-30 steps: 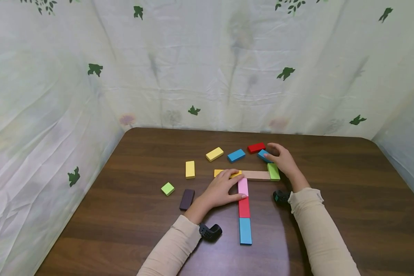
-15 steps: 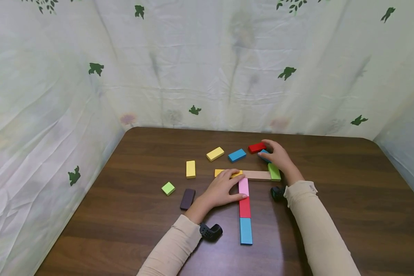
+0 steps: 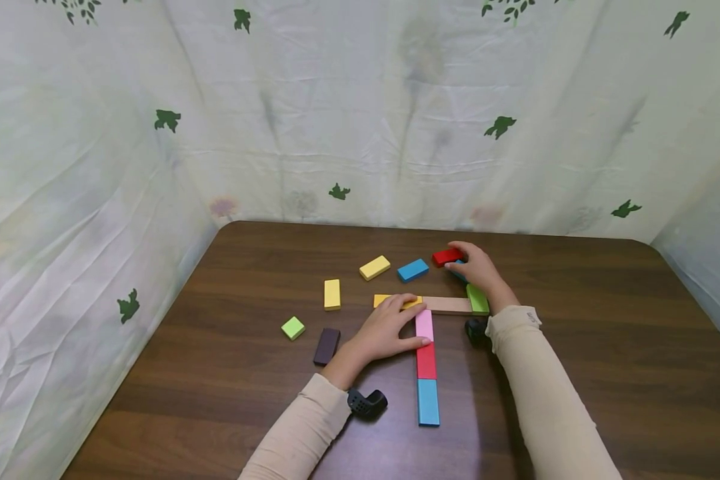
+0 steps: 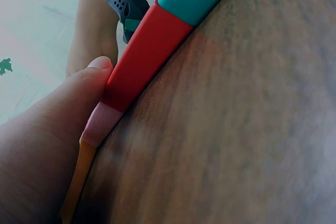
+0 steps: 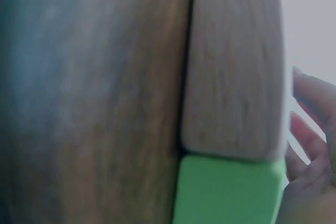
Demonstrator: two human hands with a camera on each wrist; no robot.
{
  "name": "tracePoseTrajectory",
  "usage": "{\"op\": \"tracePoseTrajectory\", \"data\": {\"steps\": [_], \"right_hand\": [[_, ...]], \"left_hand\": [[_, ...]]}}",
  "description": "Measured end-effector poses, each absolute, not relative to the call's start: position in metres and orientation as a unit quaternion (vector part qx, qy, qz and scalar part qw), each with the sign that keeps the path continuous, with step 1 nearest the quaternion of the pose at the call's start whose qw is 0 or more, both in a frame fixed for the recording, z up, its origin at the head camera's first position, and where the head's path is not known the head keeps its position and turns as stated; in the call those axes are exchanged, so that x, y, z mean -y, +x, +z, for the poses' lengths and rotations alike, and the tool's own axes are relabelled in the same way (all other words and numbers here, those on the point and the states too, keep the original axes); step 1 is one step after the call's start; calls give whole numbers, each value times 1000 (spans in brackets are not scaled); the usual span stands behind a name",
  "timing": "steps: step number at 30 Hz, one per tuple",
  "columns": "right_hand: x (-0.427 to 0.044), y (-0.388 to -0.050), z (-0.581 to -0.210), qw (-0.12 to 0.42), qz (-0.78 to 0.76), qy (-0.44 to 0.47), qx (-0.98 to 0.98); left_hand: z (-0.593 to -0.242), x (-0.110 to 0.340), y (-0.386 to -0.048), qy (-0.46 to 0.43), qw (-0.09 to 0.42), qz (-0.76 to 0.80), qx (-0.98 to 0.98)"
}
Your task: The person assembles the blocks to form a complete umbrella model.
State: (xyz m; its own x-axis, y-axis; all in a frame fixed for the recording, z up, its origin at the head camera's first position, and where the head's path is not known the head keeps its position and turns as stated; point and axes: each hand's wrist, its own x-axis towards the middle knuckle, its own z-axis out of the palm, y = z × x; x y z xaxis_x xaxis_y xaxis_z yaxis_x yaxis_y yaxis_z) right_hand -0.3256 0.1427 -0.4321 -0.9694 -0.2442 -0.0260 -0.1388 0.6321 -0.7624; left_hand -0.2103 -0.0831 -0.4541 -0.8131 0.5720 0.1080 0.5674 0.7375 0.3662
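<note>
The brown surface (image 3: 186,373) is filling the lower frame. Near centre, a coloured block row (image 3: 426,362) is meeting the left hand (image 3: 381,331), grip lying apart; right of centre, the right hand (image 3: 480,272) is bracketing the loose red block (image 3: 443,257), whether clamping I cannot tell.
</note>
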Motion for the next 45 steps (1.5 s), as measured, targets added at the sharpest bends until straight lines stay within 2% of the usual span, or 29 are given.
{"op": "tracePoseTrajectory", "data": {"steps": [45], "right_hand": [[-130,-329,-437,54,-405,-87,-909]], "left_hand": [[-453,83,-210,307,9,200,-930]]}}
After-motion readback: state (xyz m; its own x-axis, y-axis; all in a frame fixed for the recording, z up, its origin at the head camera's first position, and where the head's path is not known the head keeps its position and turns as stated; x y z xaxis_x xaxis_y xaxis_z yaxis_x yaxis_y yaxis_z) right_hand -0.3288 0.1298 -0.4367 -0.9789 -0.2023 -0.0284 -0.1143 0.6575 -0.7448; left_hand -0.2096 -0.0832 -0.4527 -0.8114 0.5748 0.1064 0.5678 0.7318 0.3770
